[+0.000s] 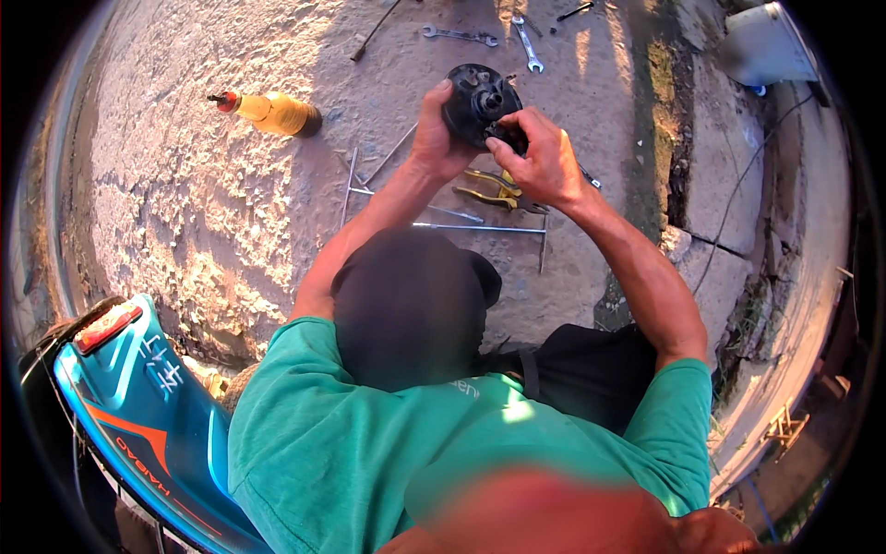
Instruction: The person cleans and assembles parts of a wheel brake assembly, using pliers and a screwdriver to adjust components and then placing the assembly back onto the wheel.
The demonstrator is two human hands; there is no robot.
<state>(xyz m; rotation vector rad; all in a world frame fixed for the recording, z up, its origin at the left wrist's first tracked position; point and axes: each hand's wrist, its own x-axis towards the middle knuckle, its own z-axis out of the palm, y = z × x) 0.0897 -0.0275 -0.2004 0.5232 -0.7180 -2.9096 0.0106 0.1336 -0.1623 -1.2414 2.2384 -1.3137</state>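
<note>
Out in front of me, above the ground, my left hand (pixel 439 135) grips a black round metal part (pixel 475 85) by its left and lower edge. A raised hub with a hole stands at the part's middle. At its lower right edge, the fingers of my right hand (pixel 543 159) are pinched around something small and dark, too hidden to name. Just below the hands lie pliers with yellow handles (pixel 503 191). Close by on the ground is a T-handle wrench (pixel 484 228).
Beyond the hands lie a wrench (pixel 460 36) and a second wrench (pixel 529 46). To the left, a yellow bottle (pixel 277 113) with a red cap rests on rough concrete. A blue vehicle panel (pixel 175 415) is at lower left. A whitish bucket (pixel 768 46) sits far right.
</note>
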